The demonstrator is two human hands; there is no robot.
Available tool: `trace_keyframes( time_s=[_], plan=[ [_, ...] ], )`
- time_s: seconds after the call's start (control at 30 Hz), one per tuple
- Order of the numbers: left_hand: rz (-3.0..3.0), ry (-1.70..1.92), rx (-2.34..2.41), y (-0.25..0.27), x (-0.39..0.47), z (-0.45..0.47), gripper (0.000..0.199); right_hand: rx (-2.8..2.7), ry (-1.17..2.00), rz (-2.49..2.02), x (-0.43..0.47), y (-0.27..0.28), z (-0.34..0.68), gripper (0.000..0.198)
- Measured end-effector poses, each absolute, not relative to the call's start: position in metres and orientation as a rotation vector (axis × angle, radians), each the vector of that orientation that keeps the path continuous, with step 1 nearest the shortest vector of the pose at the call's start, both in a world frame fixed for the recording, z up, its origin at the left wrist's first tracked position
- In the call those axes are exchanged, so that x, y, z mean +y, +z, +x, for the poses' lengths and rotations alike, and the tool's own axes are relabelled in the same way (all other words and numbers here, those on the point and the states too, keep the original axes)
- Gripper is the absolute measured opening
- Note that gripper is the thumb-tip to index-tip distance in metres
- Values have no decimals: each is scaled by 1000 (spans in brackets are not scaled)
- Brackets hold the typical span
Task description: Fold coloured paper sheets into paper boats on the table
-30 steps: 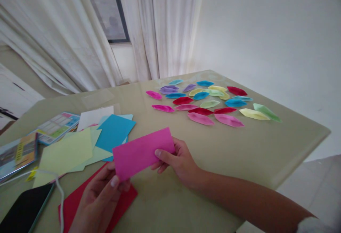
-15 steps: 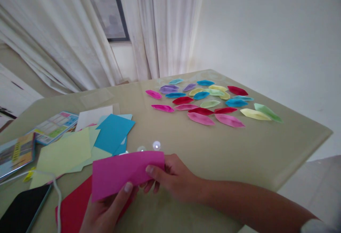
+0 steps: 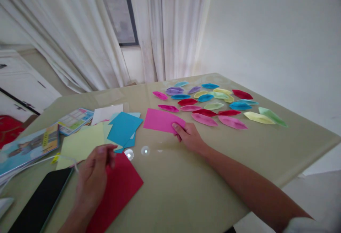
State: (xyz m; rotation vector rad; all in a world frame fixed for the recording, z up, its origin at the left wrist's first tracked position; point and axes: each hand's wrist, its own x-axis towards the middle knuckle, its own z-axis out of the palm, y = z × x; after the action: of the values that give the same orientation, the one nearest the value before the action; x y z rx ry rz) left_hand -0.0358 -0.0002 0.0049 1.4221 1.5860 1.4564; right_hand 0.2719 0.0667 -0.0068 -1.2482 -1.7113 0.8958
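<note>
My right hand [image 3: 188,133] pinches a pink sheet of paper [image 3: 161,120] at its right end, thumb on top, and holds it out over the middle of the table. My left hand [image 3: 96,169] is over a red sheet of paper [image 3: 119,187], its fingers loosely bent with nothing visible in them. Left of that hand lies a black phone [image 3: 39,201]. Beyond the pink paper, several folded paper boats in many colours, such as a pink boat [image 3: 204,119] and a red boat [image 3: 242,94], are spread over the far part of the table.
Pale yellow paper [image 3: 82,142] and blue paper [image 3: 124,129] lie left of centre. Farther left are a booklet [image 3: 32,149], a printed card [image 3: 76,120] and a white cable [image 3: 29,165]. The table [image 3: 266,147] ends at a right edge; curtains [image 3: 183,27] hang behind.
My left hand has let go of the pink paper and drawn back left over the red sheet. My right hand has carried the pink paper forward and right, toward the boats.
</note>
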Motion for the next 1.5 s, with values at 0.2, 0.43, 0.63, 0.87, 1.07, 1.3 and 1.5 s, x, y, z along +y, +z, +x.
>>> trace_keyframes(
  time_s=[0.2, 0.43, 0.63, 0.87, 1.07, 1.3, 1.5],
  plan=[
    [1551, 1311, 1505, -3, -3, -7, 52, -1992, 845, -1145, 68, -1, 273, 67],
    [1682, 1214, 1428, 15, -3, -4, 60, -2297, 772, -1003, 42, 20, 288, 59],
    [1923, 1112, 1410, 18, -6, 7, 37, -2257, 304, -1026, 23, 15, 311, 60],
    [2237, 1028, 1347, 5, -4, 13, 22, -2587, 94, -930, 19, -3, 313, 24],
    [2529, 924, 1177, -9, -9, 1, 19, -2852, 187, -771, 31, 5, 309, 32],
    [2663, 656, 894, -29, -31, 2, 26, -2970, 364, -591, 29, 14, 317, 45],
    [2644, 746, 922, -29, -34, 9, 22, -2765, 654, -627, 26, -1, 327, 25]
  ],
)
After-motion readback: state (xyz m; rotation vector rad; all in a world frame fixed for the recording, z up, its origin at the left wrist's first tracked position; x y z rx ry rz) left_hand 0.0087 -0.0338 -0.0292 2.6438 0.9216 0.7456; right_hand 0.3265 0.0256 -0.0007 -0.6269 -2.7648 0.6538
